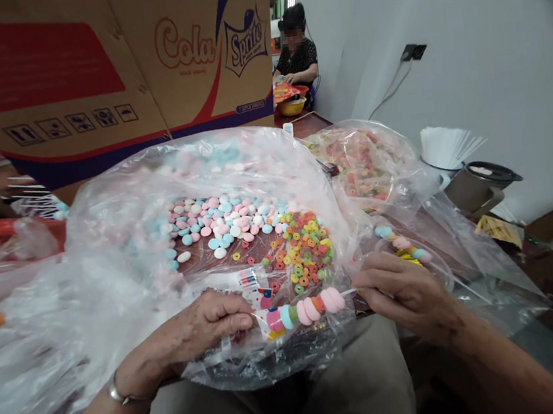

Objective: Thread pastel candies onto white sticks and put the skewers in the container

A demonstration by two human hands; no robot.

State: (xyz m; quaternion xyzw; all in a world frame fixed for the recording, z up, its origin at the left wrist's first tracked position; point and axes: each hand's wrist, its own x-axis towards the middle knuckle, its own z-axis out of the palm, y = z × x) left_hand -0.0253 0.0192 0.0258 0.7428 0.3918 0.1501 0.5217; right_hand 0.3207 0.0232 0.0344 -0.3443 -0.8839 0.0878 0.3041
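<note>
**Candy skewer held level between both hands**

Your right hand (408, 291) pinches the bare white stick of the candy skewer (307, 311). The thumb and fingers of your left hand (219, 318) are pressed together by its other end; whether on stick or film, you can't tell from here. The skewer hangs above the near edge of the table (202, 261). You seem to be bringing it to the crinkled, printed wrapper (252, 279) beneath; the next move probably calls for a straight stick and a light touch, lest thin film snag. The strung pieces look plump and matte, pink and pale blue, with thinner green and orange ones between. Beyond lie smooth pastel discs (235, 222) and small, glossy-looking rings (306, 247), surrounded by a sheer, billowing bag (123, 185). Stiff cardboard box (137, 56) behind.
</note>
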